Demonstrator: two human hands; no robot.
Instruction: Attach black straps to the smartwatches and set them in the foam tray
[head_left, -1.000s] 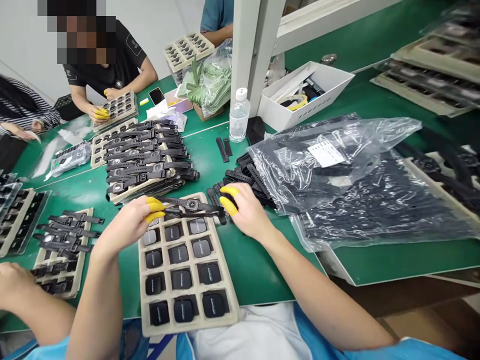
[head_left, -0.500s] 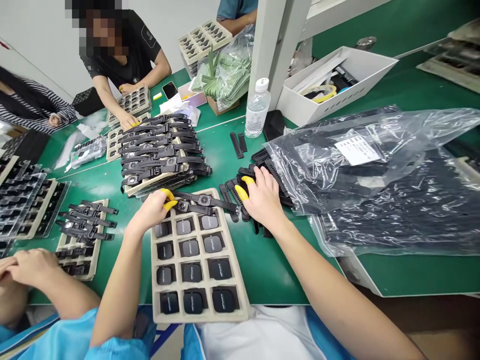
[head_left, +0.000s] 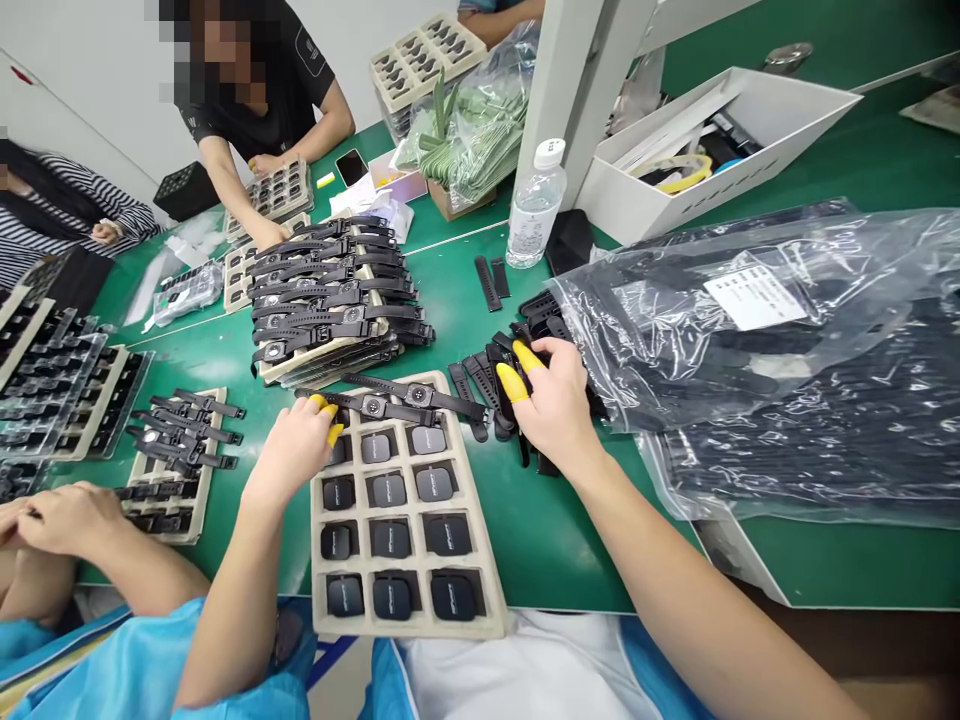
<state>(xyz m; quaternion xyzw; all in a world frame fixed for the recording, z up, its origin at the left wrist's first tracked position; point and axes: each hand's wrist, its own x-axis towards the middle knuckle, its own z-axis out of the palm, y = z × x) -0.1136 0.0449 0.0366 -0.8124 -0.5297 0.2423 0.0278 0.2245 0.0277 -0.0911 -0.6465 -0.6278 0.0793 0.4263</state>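
Yellow finger cots cover the thumb and forefinger of both hands. My left hand (head_left: 289, 450) is closed at the top left compartment of a beige tray (head_left: 409, 632); whatever lies between its fingertips is hidden. Square black watch cases (head_left: 390, 540) fill the tray's compartments. Across its far end lie two strapped smartwatches, a nearer one (head_left: 375, 406) reaching to my left fingers and another one (head_left: 420, 395) to its right. My right hand (head_left: 559, 405) pinches a black watch strap (head_left: 504, 348) at the pile of loose straps, beside the tray's far right corner.
A stack of trays (head_left: 315, 375) with strapped watches stands beyond. On the right lie a clear bag (head_left: 787, 420) of black straps, a water bottle (head_left: 536, 210) and a white box (head_left: 645, 200). A co-worker's hands (head_left: 67, 520) rest at left, near another tray (head_left: 199, 510).
My left hand has come off the nearer smartwatch and moved to the tray's top left compartment. My right hand stays at the strap pile. The camera view has shifted slightly.
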